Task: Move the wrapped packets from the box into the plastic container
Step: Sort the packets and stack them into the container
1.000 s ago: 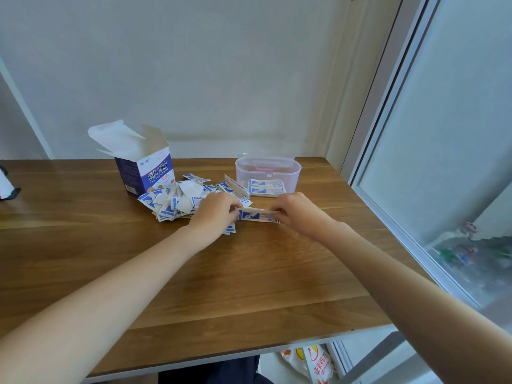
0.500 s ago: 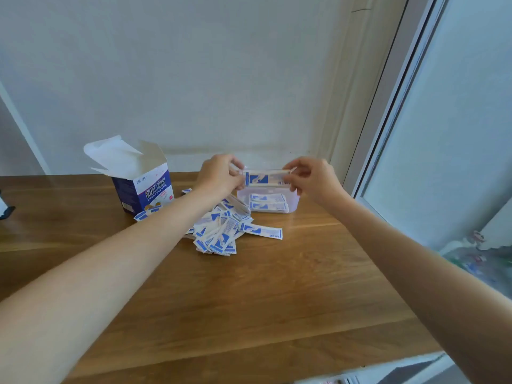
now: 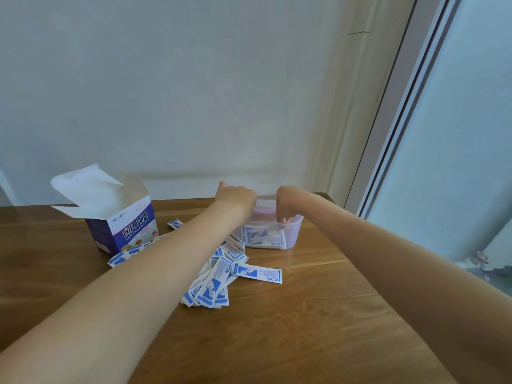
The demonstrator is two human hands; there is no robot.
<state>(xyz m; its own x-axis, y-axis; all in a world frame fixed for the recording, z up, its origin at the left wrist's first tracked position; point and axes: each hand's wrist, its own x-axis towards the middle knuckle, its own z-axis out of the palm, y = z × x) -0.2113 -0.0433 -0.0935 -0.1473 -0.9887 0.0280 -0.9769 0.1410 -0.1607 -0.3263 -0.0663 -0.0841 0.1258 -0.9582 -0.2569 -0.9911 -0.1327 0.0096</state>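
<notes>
Reaching across the wooden tabletop (image 3: 318, 314), both bare arms stretch toward the clear plastic container (image 3: 293, 231) near the far right corner, seen from the head camera. The left hand (image 3: 237, 198) hovers over the container's left end, knuckles up and fingers curled downward; what its grip holds is hidden behind the hand itself, so I cannot tell. The right hand (image 3: 285, 202) dips its fingertips (image 3: 282, 219) into the container's opening, bent and pinching the top edge of a packet (image 3: 273, 225) that stands among the stacked packets (image 3: 260, 238) already inside, visible through the translucent wall.

A loose pile of wrapped packets (image 3: 213, 278), white with blue print, lies on the tabletop just in front of the container and partly under the left forearm. One packet (image 3: 257, 273) lies flat at the pile's right edge, apart from the container. Further packets (image 3: 124, 254) trail left to the foot of the box (image 3: 124, 228), which stands open with its white flaps raised, left of the container. One more packet (image 3: 175, 224) lies behind the forearm, between box and container.
</notes>
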